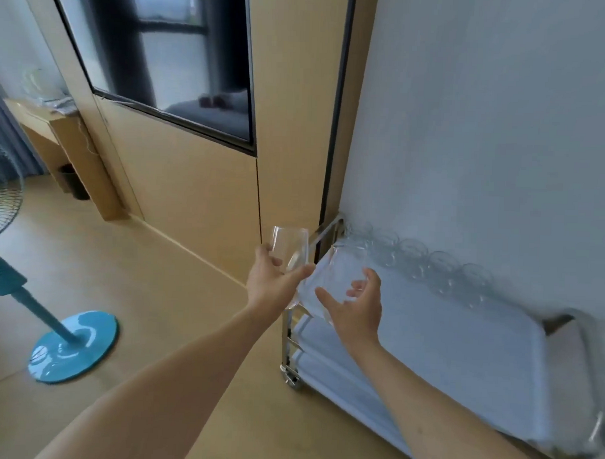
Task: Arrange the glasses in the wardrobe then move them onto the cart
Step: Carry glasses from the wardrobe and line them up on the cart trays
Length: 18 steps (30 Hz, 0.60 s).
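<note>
Nearest, 2 bare forearms reaching forward and down over the near left corner of the cart [461,355]. Left hand [275,280] wrapped around 1 clear glass [290,249], thumb and fingers curled at its lower half, rim up, long axis near upright with a slight tilt. Held just off the cart's left end, above the floor rather than over the top shelf. Right hand [356,306] gripping a second glass [333,282], fingers spread and curved around its far side, thumb on the near side; glass blurred, so exact tilt hard to tell, mouth apparently up and away. Positioned over the top shelf's left corner, closer to a landing spot than the left one.

Farther back, a row of glasses [426,268] along the shelf's rear edge against the wall, running from the left handle rail toward the right. Free shelf surface in front of that row, lying forward and right of both hands. Likely set-down: right hand's glass first, then a short rightward carry for the left. Risk: knocking the rear row.
</note>
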### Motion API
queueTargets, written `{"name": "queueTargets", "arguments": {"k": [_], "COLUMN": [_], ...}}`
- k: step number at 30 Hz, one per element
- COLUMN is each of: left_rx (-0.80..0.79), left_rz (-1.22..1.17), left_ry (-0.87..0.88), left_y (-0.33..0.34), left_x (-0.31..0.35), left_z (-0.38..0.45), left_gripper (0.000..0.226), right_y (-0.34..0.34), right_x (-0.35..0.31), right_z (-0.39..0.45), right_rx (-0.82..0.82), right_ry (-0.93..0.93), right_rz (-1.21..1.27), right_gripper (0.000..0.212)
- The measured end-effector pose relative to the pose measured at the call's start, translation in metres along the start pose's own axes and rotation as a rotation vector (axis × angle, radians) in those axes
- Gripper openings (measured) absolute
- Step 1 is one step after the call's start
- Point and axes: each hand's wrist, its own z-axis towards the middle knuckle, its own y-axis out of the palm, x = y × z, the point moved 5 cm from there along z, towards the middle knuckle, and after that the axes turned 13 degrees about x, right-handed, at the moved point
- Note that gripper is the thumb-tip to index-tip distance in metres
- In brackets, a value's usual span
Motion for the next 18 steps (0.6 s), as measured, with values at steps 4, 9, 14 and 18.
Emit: {"name": "queueTargets", "arguments": {"k": [4,9,14,18], "left_rx": [-0.138,-0.283,-0.386,-0.461], "left_rz": [0.006,0.007,0.076,0.139], "left_ry": [0.002,-0.049,-0.036,-0.006], "left_y": [0.05,0.109,0.162,0.202], "left_x": [-0.007,-0.016,-0.026,-0.035], "left_z": [-0.014,-0.038,-0.07,-0.091], "left_gripper": [0.099,0.099,0.096,0.094], "right_y": [-0.038,-0.083,-0.126,-0.152], "right_x": [0.032,0.069,0.106,0.136], "right_z": [0.008,0.019,0.026,0.029], "right_rx": [0.115,0.23,0.342,0.377], "right_ry": [0.061,0.124,0.196,0.27], "right_rz": [-0.059,-0.123,-0.133,-0.151], "right_gripper": [0.098,0.1,0.098,0.096]}}
